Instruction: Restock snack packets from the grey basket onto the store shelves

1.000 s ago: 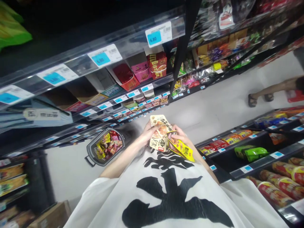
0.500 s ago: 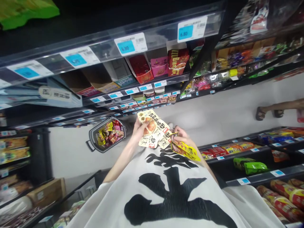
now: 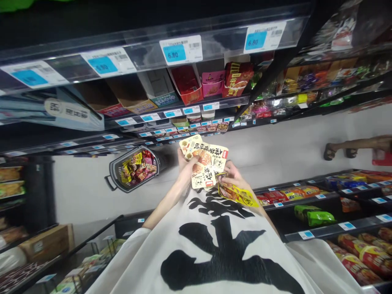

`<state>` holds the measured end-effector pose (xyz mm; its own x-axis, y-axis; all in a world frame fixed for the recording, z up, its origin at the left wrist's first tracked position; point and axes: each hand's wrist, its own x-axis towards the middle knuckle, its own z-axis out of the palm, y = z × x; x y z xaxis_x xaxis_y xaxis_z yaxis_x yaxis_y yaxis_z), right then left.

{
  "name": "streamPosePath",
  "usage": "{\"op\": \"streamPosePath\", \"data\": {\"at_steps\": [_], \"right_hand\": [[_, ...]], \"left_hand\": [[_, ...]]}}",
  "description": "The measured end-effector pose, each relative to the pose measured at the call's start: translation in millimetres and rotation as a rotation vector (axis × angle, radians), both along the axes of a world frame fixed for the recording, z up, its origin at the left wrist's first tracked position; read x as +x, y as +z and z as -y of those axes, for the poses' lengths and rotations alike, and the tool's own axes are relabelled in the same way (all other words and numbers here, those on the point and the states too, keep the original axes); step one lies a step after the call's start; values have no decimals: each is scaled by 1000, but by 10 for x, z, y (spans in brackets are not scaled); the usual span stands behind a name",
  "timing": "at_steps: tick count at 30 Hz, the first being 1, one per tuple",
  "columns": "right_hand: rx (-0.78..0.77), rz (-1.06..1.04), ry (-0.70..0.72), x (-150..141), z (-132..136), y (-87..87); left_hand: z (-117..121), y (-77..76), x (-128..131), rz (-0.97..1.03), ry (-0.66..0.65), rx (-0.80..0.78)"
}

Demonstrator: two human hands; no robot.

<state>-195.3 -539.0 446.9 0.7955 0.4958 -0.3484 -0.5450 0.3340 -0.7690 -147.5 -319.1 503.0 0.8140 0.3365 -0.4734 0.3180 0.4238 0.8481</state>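
Note:
My left hand (image 3: 186, 164) grips several cream-coloured snack packets (image 3: 219, 157), fanned out with the thumb pressed on top. They bear dark print and a picture of orange-brown food. Close beside it, my right hand (image 3: 232, 176) is closed on a yellow snack packet (image 3: 241, 196), which tilts down toward my shirt. The right fingers lie near the edge of the cream packets; whether they touch them I cannot make out. To the left on the floor stands a dark shopping basket (image 3: 110, 168), holding many yellow, red and pink snack packets (image 3: 139, 166).
Shelves with price tags (image 3: 180, 50) and boxed snacks (image 3: 186, 85) run along the far side. Another shelf on the right holds green bags (image 3: 315, 215) and red-yellow packs. A person's leg and sandal (image 3: 330, 151) show at the right. A cardboard box (image 3: 49, 245) sits lower left.
The cream packets have shifted and fanned wider, turning to the right in my left hand. The yellow packet stays in my right hand. The view has moved slightly.

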Motion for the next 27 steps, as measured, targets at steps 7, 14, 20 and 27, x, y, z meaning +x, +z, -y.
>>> {"op": "streamPosePath", "data": {"at_steps": [7,14,20,27], "right_hand": [[61,46,33,26,-32,-94],[14,85,61,23,-13,-218],[-80,114,16,56,-51,-134],[-169,373,191,199,-32,86]], "left_hand": [[-136,-77,-17,-7,-181,1],[-148,6,18,-35,-290,15],[-149,26,-49,-76,-230,44],[-32,89,-238,-114,-103,-78]]}}
